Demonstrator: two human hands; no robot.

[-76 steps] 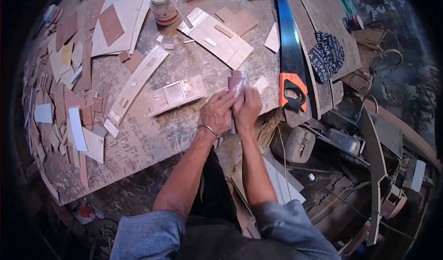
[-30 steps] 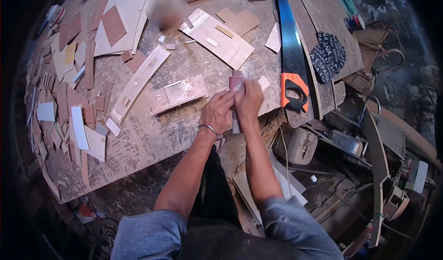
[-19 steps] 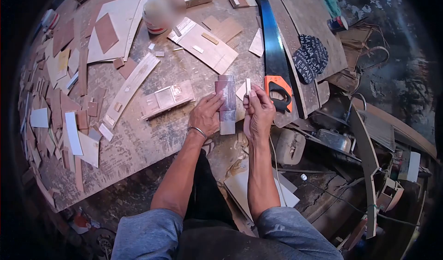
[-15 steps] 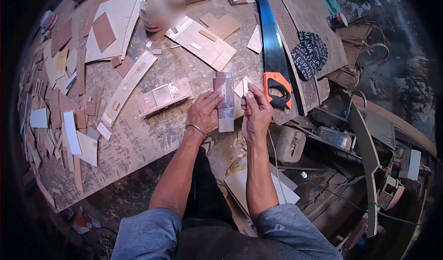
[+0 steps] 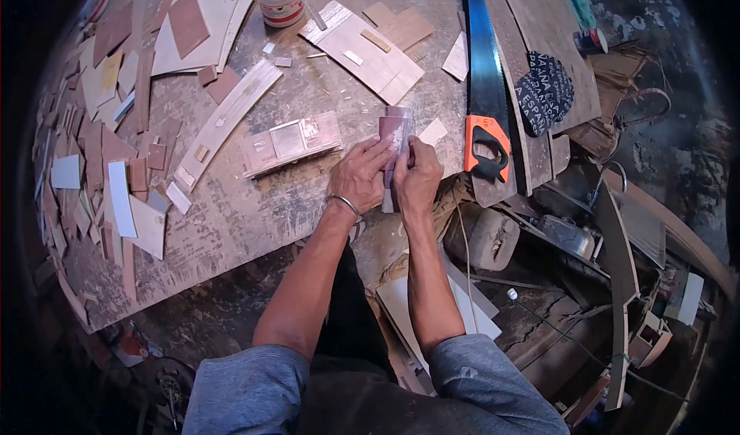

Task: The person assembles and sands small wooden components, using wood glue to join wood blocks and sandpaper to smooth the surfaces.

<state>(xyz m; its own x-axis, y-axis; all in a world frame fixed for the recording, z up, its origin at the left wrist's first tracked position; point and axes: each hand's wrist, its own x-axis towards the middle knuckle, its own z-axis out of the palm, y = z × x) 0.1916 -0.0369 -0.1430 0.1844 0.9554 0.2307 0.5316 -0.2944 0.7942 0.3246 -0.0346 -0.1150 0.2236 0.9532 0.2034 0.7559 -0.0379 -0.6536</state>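
My left hand (image 5: pixel 361 174) is closed on the near left side of a block wrapped in reddish-brown sandpaper (image 5: pixel 397 125), at the table's front edge. My right hand (image 5: pixel 418 174) is closed in a pinch, its fingertips against the right side of the sandpaper. The small pale wood strip it holds is now mostly hidden by the fingers. A small light wood offcut (image 5: pixel 433 132) lies just beyond my right hand. Left of my hands sits a small box-like wooden piece (image 5: pixel 293 143) with raised panels.
An orange-handled handsaw (image 5: pixel 487 146) lies to the right, near a dark patterned cloth cap (image 5: pixel 544 94). Farther back are a plywood board (image 5: pixel 370 61) and a glue jar (image 5: pixel 279 3). Wood offcuts (image 5: pixel 146 177) crowd the left side. A plastic jerrycan (image 5: pixel 493 238) stands below the table edge.
My right hand has brought the pale strip from beside the sanding block onto it. My left hand stays on the block. The view has shifted, and the blur over the jar is gone.
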